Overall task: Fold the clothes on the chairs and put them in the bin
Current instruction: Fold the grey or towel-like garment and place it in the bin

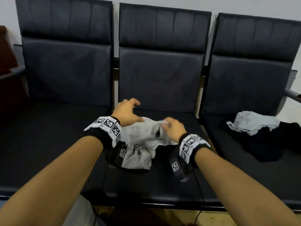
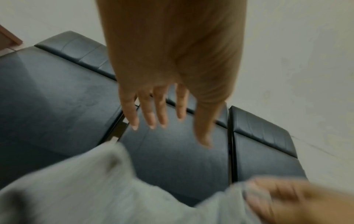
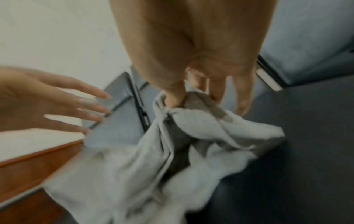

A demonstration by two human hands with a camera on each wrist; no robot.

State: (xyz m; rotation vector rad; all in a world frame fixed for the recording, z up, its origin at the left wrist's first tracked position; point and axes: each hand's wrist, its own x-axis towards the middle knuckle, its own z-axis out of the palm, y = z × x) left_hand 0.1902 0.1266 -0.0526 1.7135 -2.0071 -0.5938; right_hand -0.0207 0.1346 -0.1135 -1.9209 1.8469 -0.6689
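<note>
Left hand [image 1: 128, 111]: fingers spread and relaxed, holding nothing. In the head view it hovers over the rear of the middle chair [image 1: 162, 75] seat, with the thumb just at the far edge of the grey garment [image 1: 140, 144]. The left wrist view shows the fingers [image 2: 161, 109] straight and apart above bare black seat; whether the thumb touches cloth cannot be told.

Right hand [image 1: 172, 129]: closed on the grey garment. In the right wrist view the thumb [image 3: 174, 97] and the curled fingers pinch a bunched fold of the cloth at its upper edge.

Grey garment: lies crumpled on the middle chair seat, between the two wrists. Its long axis runs from the pinched end, at the right and far side, down toward the near left, where the loose end lies heaped on the seat. The pinched end is lifted; the rest rests on the seat.

Other clothes: a pale blue garment [image 1: 252, 123] lies crumpled on a black garment [image 1: 276, 144], both on the right chair [image 1: 252, 79] seat, well apart from the hands.

Open room: the left chair [image 1: 65, 70] seat is bare black cushion. The front part of the middle seat, near the front edge, is also bare. Narrow gaps with frame bars separate the three seats. A brown wooden piece of furniture [image 1: 6, 62] stands beside the left chair.
</note>
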